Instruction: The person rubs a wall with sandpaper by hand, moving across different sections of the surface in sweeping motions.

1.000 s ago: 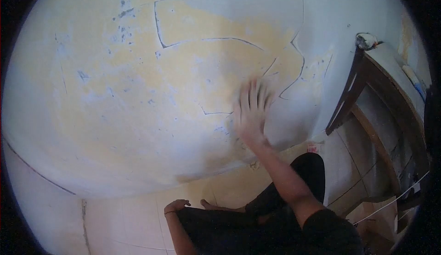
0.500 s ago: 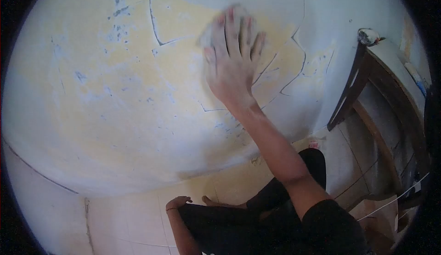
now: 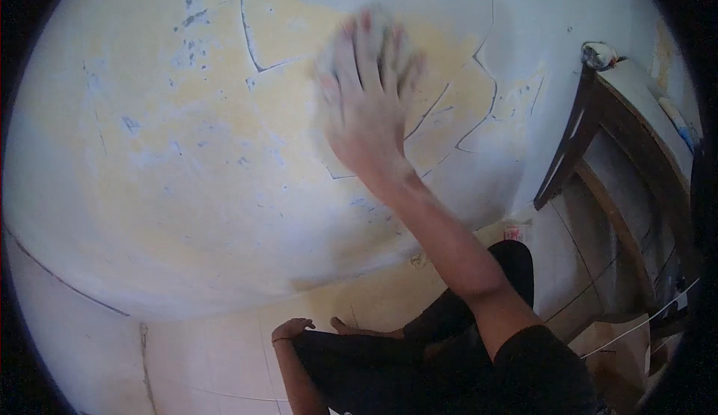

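My right hand (image 3: 368,105) lies flat against the wall (image 3: 224,213), its fingers spread and blurred by motion. Under the fingers shows the edge of a pale, thin piece (image 3: 380,19), pressed to the wall; what it is cannot be made out. Around the hand the wall has yellowish patches, dark cracks and chipped blue-grey spots. Low in the view, my left hand (image 3: 294,328) rests on my dark-clothed knee, fingers loosely extended with nothing seen in them.
At the right stands a dark wooden frame (image 3: 572,142) with a whitish lump (image 3: 598,56) at its top corner. A brush-like tool (image 3: 679,125) lies on its upper surface. Pale floor tiles (image 3: 217,348) run below the wall. A thin white cable (image 3: 643,325) crosses the lower right.
My right hand has slid slightly left across the wall, with the pale piece under it. My left hand stays on the knee.
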`<control>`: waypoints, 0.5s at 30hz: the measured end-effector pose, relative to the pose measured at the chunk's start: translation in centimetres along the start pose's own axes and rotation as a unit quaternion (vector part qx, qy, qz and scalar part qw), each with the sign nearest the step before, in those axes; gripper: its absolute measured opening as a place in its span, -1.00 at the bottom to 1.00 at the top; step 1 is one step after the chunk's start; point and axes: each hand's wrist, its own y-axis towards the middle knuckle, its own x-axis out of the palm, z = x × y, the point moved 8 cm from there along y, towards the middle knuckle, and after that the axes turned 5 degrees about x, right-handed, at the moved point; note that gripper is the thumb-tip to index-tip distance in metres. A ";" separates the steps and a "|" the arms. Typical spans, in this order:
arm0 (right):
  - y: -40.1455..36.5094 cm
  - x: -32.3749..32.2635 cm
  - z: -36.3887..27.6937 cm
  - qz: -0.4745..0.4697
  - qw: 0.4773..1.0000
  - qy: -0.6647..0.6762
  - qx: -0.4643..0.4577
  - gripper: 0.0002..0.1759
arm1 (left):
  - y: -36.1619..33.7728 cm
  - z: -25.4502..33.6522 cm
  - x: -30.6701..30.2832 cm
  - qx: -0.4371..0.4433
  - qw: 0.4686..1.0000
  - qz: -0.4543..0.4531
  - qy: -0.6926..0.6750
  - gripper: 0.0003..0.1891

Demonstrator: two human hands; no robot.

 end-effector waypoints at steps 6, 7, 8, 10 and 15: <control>-4.4 1.9 1.0 -0.015 0.999 -0.021 -0.023 -0.35 | 0.2 0.8 -0.1 -0.006 1.000 -0.003 -0.014 -0.62; -8.8 3.5 2.2 -0.086 0.992 -0.087 -0.025 -0.36 | 0.6 -0.4 0.4 -0.009 0.999 -0.003 -0.032 -0.62; -14.4 4.8 3.9 -0.162 0.982 -0.097 -0.031 -0.38 | -0.5 0.2 0.0 -0.026 0.999 0.001 -0.039 -0.62; -26.3 7.9 8.5 -0.273 0.959 -0.074 0.027 -0.41 | -3.0 3.4 -1.7 -0.057 0.997 0.014 -0.055 -0.60; -22.1 8.3 6.6 -0.343 0.935 -0.096 -0.001 -0.34 | -0.3 0.3 0.1 -0.046 0.998 -0.002 -0.034 -0.59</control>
